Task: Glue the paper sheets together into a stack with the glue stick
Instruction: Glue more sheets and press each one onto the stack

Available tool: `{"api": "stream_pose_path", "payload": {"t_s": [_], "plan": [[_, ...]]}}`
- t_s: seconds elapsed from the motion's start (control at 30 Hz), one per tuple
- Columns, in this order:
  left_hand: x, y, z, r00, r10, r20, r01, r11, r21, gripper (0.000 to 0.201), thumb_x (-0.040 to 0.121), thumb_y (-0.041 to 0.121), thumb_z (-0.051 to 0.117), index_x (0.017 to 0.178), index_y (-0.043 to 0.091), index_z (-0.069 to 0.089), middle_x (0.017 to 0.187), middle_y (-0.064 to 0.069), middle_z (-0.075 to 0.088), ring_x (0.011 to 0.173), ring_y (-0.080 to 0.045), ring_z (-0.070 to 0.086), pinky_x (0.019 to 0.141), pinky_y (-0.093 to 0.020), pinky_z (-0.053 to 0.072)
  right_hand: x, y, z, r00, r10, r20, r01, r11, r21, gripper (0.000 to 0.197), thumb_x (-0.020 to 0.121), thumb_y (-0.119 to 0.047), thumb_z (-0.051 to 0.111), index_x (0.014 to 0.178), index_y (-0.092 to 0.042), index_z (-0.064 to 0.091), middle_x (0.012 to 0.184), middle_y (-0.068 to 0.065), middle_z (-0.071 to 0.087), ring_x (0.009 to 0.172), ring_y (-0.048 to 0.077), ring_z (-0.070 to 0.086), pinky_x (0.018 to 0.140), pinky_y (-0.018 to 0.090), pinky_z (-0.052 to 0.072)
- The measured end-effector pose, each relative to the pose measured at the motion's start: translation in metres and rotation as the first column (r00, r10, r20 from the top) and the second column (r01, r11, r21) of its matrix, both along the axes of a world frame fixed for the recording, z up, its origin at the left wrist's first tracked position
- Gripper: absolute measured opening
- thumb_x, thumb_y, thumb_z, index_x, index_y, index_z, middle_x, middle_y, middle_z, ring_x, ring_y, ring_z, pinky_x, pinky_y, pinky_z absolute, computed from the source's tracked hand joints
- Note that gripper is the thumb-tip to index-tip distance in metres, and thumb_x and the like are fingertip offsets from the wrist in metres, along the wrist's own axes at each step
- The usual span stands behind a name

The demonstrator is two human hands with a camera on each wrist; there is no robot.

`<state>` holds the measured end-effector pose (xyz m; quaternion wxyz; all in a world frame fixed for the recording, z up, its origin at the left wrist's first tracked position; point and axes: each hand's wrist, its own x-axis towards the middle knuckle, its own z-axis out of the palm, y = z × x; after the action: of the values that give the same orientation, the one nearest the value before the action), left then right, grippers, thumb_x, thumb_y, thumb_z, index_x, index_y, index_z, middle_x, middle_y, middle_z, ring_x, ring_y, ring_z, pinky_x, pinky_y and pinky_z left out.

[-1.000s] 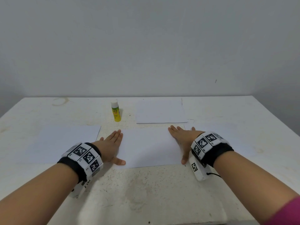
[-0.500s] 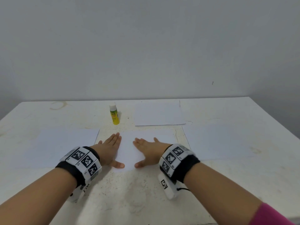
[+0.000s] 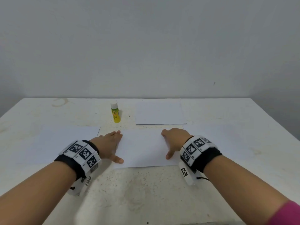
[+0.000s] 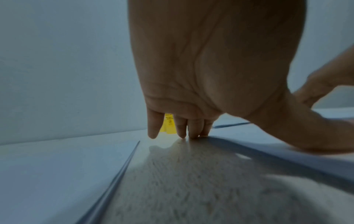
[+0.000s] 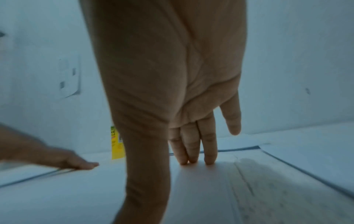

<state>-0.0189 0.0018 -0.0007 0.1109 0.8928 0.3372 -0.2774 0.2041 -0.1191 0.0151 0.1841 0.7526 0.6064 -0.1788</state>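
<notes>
Right hand [image 3: 174,140] has shifted rightward across the centre sheet [image 3: 142,148]; left hand [image 3: 108,146] is pressing its left edge, both flat, fingers extended; glue stick [image 3: 115,113] is standing beyond.

A white table [image 3: 146,192], stained and speckled, stands against a plain pale grey wall [image 3: 146,46]. A small dark mark [image 3: 214,83] shows on the wall. Lighting is soft and even.

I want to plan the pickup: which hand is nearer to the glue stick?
Left. The left hand lies just in front of the glue stick; the right hand is in front and farther right.
</notes>
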Motion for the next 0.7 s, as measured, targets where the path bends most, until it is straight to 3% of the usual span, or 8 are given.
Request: {"api": "stream_pose_path", "payload": {"t_s": [0.07,0.17,0.27,0.37,0.43,0.5,0.57,0.7], "plan": [[-0.001,0.007,0.006,0.995,0.036,0.089,-0.037,0.999,0.017,0.108,0.071,0.070,0.063,0.152,0.016,0.014,0.158,-0.002,0.018,0.146,-0.019,0.014,0.114,-0.043,0.027,-0.008,0.003,0.001,0.998,0.016,0.068,-0.018,1.000,0.021,0.084,0.066,-0.043,0.084,0.129,-0.009,0.041,0.116,0.007,0.056,0.105,0.024,0.058,0.081,0.032,0.047],[-0.001,0.015,0.007,0.985,0.095,0.146,-0.104,0.993,0.053,0.097,0.064,0.084,0.049,0.135,0.019,0.041,0.140,0.000,0.041,0.127,-0.019,0.038,0.102,-0.039,0.040,-0.015,0.006,0.001,0.996,-0.009,0.084,0.005,0.999,0.040,0.077,0.065,-0.035,0.087,0.123,-0.007,0.044,0.116,0.006,0.057,0.106,0.023,0.058,0.084,0.032,0.047],[0.008,0.010,0.002,0.966,0.118,0.229,-0.163,0.969,0.187,0.067,0.085,0.069,0.042,0.118,0.011,0.050,0.127,-0.005,0.045,0.112,-0.020,0.046,0.093,-0.036,0.045,-0.018,0.007,0.000,0.996,-0.031,0.082,0.025,0.997,0.072,0.070,0.074,-0.022,0.081,0.129,-0.006,0.041,0.125,0.009,0.053,0.115,0.025,0.053,0.093,0.035,0.044],[0.028,-0.009,-0.004,0.938,-0.004,0.345,-0.070,0.977,0.203,0.057,0.097,0.050,0.040,0.135,0.008,0.039,0.147,-0.009,0.032,0.130,-0.023,0.038,0.102,-0.037,0.039,-0.021,0.009,-0.002,0.999,0.009,0.044,-0.013,0.996,0.092,0.075,0.080,-0.008,0.071,0.143,-0.011,0.030,0.138,0.011,0.040,0.126,0.028,0.043,0.102,0.042,0.039],[0.045,-0.028,-0.010,0.956,-0.109,0.274,0.078,0.989,0.124,0.070,0.099,0.051,0.036,0.151,0.008,0.017,0.161,-0.006,0.003,0.146,-0.020,0.015,0.116,-0.038,0.025,-0.022,0.012,-0.001,0.997,0.076,0.034,-0.078,0.995,0.064,0.087,0.077,-0.008,0.075,0.148,-0.017,0.025,0.145,0.008,0.035,0.130,0.028,0.040,0.106,0.044,0.037],[0.058,-0.040,-0.016,0.978,-0.154,0.140,0.149,0.988,0.047,0.081,0.098,0.054,0.033,0.153,0.007,-0.004,0.160,-0.006,-0.016,0.148,-0.018,-0.004,0.121,-0.039,0.010,-0.021,0.013,0.002,0.996,0.087,0.013,-0.087,0.996,0.002,0.097,0.075,-0.011,0.078,0.151,-0.018,0.019,0.147,0.005,0.035,0.133,0.026,0.039,0.107,0.041,0.036],[0.064,-0.040,-0.019,0.986,-0.151,0.067,0.151,0.989,0.003,0.086,0.098,0.056,0.032,0.151,0.006,-0.013,0.158,-0.008,-0.022,0.148,-0.018,-0.012,0.120,-0.039,0.004,-0.017,0.015,0.003,0.997,0.073,-0.004,-0.073,0.996,-0.042,0.107,0.072,-0.014,0.083,0.152,-0.021,0.013,0.148,0.004,0.035,0.136,0.025,0.036,0.108,0.041,0.032],[0.049,-0.027,-0.011,0.992,-0.123,-0.010,0.123,0.992,-0.030,0.083,0.099,0.055,0.027,0.150,0.006,-0.017,0.157,-0.009,-0.025,0.147,-0.018,-0.014,0.121,-0.039,0.006,-0.009,0.017,-0.005,0.998,0.043,-0.036,-0.044,0.999,-0.024,0.120,0.061,-0.017,0.090,0.152,-0.026,0.012,0.146,0.005,0.041,0.135,0.026,0.038,0.110,0.039,0.029]]}}
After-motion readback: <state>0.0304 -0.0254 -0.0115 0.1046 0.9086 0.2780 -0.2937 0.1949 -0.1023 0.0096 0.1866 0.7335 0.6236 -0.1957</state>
